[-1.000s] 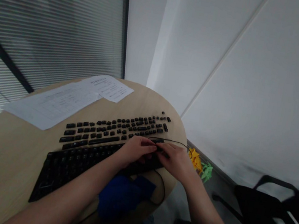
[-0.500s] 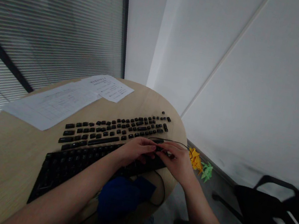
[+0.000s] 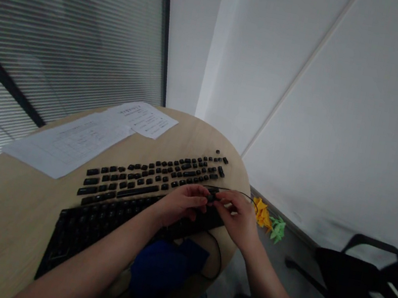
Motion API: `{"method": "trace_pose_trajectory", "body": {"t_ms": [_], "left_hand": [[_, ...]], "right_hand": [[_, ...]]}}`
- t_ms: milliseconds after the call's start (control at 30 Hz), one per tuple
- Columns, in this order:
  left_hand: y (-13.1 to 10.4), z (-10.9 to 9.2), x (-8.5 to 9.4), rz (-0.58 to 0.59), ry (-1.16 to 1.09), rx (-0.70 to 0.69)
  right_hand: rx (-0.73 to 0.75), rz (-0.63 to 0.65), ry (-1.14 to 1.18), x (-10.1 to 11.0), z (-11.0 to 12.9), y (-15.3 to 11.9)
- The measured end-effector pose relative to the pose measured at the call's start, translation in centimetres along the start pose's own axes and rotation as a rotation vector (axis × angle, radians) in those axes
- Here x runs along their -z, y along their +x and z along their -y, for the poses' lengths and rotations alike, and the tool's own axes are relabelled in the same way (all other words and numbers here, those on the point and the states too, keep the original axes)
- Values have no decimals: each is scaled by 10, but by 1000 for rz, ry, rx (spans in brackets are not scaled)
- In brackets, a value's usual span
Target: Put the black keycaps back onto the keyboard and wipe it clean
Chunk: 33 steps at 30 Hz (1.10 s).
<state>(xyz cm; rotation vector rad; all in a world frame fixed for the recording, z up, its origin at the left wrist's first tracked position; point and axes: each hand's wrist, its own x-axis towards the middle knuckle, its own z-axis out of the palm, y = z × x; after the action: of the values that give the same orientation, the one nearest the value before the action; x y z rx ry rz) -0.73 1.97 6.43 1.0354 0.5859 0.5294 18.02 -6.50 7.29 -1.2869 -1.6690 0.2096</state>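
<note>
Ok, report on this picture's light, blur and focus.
Head view: dim light overall, the keyboard near black; head view: print on the papers too soft to read; head view: the chair at lower right dark and blurred; head view: the dark piece between the left hand and right hand too small and dim to identify.

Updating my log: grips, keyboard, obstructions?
Left grip, right grip at small dark piece, hold unclear. Keyboard beneath, partly hidden by left forearm. Cable beside right grip.
</note>
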Motion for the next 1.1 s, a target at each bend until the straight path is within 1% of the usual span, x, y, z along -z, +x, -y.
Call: {"method": "trace_pose_trajectory", "body": {"t_ms": [100, 333, 567, 667, 733, 767, 833, 867, 933, 1000, 1033, 1100], "left_hand": [[2, 4, -1, -11, -16, -36], [5, 12, -3, -62, 39, -120], [6, 10, -4, -76, 200, -120], [3, 11, -3, -61, 262, -93], [-6, 8, 3, -69, 365, -98], [-13, 4, 8, -97, 479, -123], [-32, -7, 22, -182, 778, -196], [-43, -15, 31, -238, 891, -214], [-67, -31, 52, -354, 1061, -206], [-94, -42, 78, -517, 1153, -191], [-110, -45, 95, -631, 1163, -172], [-149, -41, 132, -855, 1170, -116]], "right_hand": [[12, 2, -14, -3, 0, -1], [-37, 51, -25, -4, 2, 1], [-77, 173, -75, -1, 1, 7], [-94, 212, -126, 4, -8, 5], [-125, 202, -159, 12, -24, 5], [-146, 188, -176, 16, -35, 7], [-178, 169, -210, 25, -60, 12], [-176, 186, -221, 28, -73, 15], [-154, 274, -206, 28, -95, 21], [-139, 396, -153, 20, -109, 26], [-135, 450, -127, 15, -112, 27], [-119, 525, -94, 5, -114, 28]]}}
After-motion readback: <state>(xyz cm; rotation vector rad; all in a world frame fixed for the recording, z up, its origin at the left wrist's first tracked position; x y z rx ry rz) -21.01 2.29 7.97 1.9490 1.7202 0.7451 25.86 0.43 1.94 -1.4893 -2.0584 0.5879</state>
